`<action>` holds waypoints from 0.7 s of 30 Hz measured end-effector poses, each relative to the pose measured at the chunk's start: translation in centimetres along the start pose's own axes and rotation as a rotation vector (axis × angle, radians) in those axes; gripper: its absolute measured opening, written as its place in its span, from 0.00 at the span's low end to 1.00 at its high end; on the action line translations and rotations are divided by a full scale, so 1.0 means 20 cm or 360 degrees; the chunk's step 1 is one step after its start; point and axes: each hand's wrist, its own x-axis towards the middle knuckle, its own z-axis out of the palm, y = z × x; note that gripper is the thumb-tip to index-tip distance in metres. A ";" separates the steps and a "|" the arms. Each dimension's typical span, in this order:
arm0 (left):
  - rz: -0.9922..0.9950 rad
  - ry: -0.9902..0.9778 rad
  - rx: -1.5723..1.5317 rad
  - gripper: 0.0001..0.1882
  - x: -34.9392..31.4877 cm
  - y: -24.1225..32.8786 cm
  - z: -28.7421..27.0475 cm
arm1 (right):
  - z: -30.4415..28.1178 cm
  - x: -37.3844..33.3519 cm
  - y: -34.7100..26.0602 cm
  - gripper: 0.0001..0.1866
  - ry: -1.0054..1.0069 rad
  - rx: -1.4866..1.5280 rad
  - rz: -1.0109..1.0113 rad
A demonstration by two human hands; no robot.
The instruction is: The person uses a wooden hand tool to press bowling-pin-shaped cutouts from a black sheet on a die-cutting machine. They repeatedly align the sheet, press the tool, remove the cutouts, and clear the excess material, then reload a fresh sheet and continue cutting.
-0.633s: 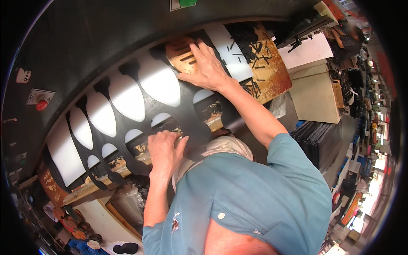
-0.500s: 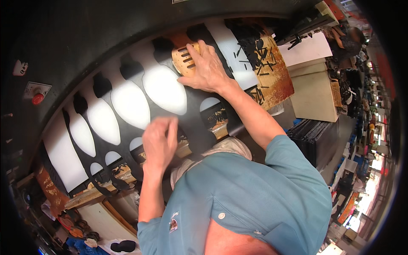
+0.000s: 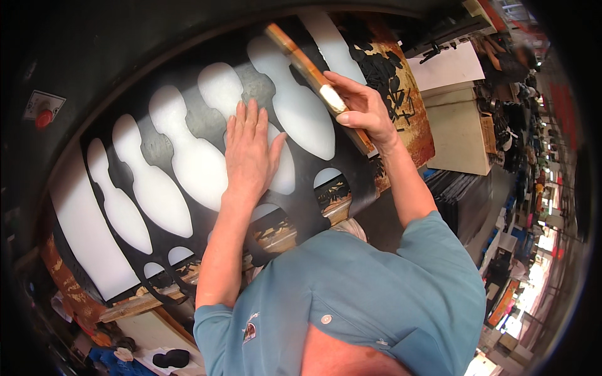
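Note:
A black sheet (image 3: 303, 188) with a row of sole-shaped holes lies over a white board (image 3: 94, 232). My left hand (image 3: 249, 153) rests flat on it, fingers stretched out, partly covering one of the holes. In my right hand (image 3: 367, 116) I grip a cutting die (image 3: 293, 53), tilted up nearly edge-on above the sheet's right part. Its edge looks orange-brown, with a bright patch by my thumb. The die's flat face is turned out of sight.
Black offcuts (image 3: 379, 69) litter a rusty plate (image 3: 417, 125) on the right. Beyond it stand a pale box (image 3: 458, 131) and a stack of black sheets (image 3: 461, 200). A dark machine body with a red button (image 3: 44, 118) rises at the left. Another person (image 3: 514, 59) is far right.
My right hand has raised the die from flat on the sheet to edge-on. My left hand has come down onto the sheet. More of the sole-shaped holes show now.

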 end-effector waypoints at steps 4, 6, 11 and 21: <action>-0.0106 -0.0172 -0.0688 0.51 -0.01 0.22 -0.06 | 0.09 -0.13 -0.01 0.45 0.0202 0.0347 -0.0035; -0.0152 -0.0375 -0.1182 0.57 -0.05 0.38 -0.05 | 0.17 -0.19 0.00 0.45 0.0258 0.0508 -0.0036; -0.0042 -0.0256 -0.1312 0.46 -0.15 0.47 -0.04 | 0.31 -0.26 0.00 0.46 0.0309 0.0624 0.0009; -0.1116 0.0337 -0.1303 0.17 -0.42 0.08 -0.19 | 0.29 -0.24 0.01 0.47 0.0175 0.0736 0.0115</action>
